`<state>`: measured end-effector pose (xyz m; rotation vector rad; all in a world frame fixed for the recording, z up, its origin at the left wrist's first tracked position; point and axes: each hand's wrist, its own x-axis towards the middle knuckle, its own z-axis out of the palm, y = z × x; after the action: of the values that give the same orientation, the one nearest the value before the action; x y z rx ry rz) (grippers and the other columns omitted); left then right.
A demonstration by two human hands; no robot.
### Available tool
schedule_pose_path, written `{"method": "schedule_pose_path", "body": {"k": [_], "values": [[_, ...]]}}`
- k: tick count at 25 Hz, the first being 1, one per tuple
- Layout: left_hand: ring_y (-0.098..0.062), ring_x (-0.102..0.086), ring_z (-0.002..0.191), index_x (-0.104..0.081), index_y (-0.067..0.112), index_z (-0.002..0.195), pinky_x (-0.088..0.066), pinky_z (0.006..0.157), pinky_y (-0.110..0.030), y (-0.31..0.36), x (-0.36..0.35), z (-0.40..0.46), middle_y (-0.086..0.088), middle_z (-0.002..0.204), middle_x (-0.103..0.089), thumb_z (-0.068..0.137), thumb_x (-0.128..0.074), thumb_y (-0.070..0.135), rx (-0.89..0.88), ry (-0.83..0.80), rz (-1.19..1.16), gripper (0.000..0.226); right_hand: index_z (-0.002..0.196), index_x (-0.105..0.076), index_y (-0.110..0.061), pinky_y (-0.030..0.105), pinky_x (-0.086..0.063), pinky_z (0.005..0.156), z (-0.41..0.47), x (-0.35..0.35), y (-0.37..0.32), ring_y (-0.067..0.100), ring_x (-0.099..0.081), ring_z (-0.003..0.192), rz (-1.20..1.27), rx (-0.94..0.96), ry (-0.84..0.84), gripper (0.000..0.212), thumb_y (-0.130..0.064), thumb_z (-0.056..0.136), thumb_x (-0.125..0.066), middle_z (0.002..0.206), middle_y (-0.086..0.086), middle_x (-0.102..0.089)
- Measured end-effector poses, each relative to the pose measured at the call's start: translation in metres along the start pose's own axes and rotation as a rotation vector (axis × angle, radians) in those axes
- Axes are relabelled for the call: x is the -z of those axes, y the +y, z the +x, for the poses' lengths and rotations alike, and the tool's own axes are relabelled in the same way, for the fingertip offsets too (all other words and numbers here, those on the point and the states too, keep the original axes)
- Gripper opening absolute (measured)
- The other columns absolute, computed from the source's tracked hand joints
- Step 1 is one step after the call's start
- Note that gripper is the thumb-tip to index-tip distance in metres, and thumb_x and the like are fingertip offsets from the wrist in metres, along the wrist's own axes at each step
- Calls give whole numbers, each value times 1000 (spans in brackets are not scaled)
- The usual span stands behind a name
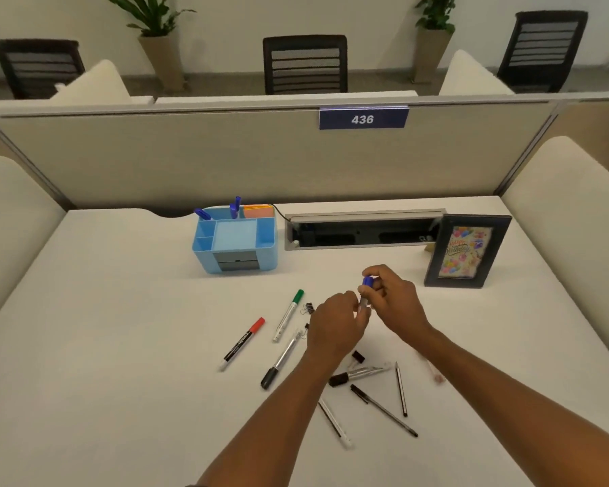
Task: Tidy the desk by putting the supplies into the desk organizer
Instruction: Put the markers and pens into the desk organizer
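Nearest me, loose pens; beyond, toward the blue organizer, my right hand and left hand both grip a blue-capped marker.

Matt white desk; glossy plastic organizer.

blue-capped marker mostly hidden between right hand and left hand, only cap and a bit of grey barrel show; left fingertips hidden behind hand back; binder clip partly behind left hand, tiny; small black clip half under left wrist; pinkish thing by right forearm blurred, can't tell what; both forearms cut at bottom edge; print on red-capped marker unreadable; organizer drawer contents not visible
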<state>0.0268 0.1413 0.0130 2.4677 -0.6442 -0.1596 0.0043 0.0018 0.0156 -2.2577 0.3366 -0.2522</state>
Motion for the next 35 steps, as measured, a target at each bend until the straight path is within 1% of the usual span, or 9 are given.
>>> {"method": "schedule_pose_path", "body": {"k": [2,4,7,11,15,19,22,30,35], "values": [[-15,-58,104,-57,22,121,-46,82,-27,-26,22,12,3,120,-61,99,-37,50,79,30,-35,41,117,-56,-18,20,-53,75,25,-14,-22,11,-65,75,31,-11,23,29,-26,91,-67,89,-4,-66],[-18,-45,129,-41,20,141,-42,99,-32,-60,44,27,0,144,-44,100,-39,44,182,80,12,47,114,-55,-17,22,-57,72,51,-26,-46,13,-68,75,81,8,31,26,-24,91,-66,88,-2,-68],[-21,-20,146,-19,18,152,-29,113,-36,-115,72,49,-4,160,-19,100,-45,38,288,85,177,61,111,-55,-17,24,-59,73,87,-44,-82,11,-69,80,141,76,33,19,-18,94,-61,90,-1,-67],[-23,-7,149,-12,19,153,-18,118,-38,-172,97,68,-4,162,-7,98,-52,32,304,38,270,70,109,-54,-17,15,-55,68,132,-73,-122,12,-67,81,107,128,41,14,-20,96,-58,92,-1,-66],[-24,1,149,-10,20,152,-10,119,-39,-204,105,80,-5,162,1,97,-54,29,264,-4,311,72,104,-58,-11,4,-43,64,173,-103,-160,2,-58,74,58,267,76,14,-14,91,-64,89,-4,-62],[-24,5,149,-6,21,153,-2,119,-41,-230,100,80,-5,162,2,96,-56,31,200,-4,340,76,100,-60,-11,8,-45,67,210,-140,-190,3,-59,74,83,361,93,12,-11,89,-66,87,-5,-63],[-23,8,149,-5,20,153,1,118,-40,-224,94,78,-5,162,4,95,-57,31,168,1,340,79,100,-60,-11,18,-50,70,229,-151,-199,10,-61,78,75,380,107,12,-12,89,-65,88,-1,-65],[-24,5,149,-10,19,154,2,119,-40,-233,88,80,-7,162,-3,92,-60,27,156,64,316,80,92,-57,-17,38,-55,67,248,-214,-175,19,-61,73,-95,304,-23,9,-17,88,-65,81,3,-64],[-23,6,149,-8,20,154,5,117,-39,-235,83,82,-6,162,-1,93,-59,29,150,67,317,80,95,-60,-16,28,-44,66,254,-231,-171,18,-57,82,-223,291,-54,7,-19,90,-64,89,5,-65]]}}
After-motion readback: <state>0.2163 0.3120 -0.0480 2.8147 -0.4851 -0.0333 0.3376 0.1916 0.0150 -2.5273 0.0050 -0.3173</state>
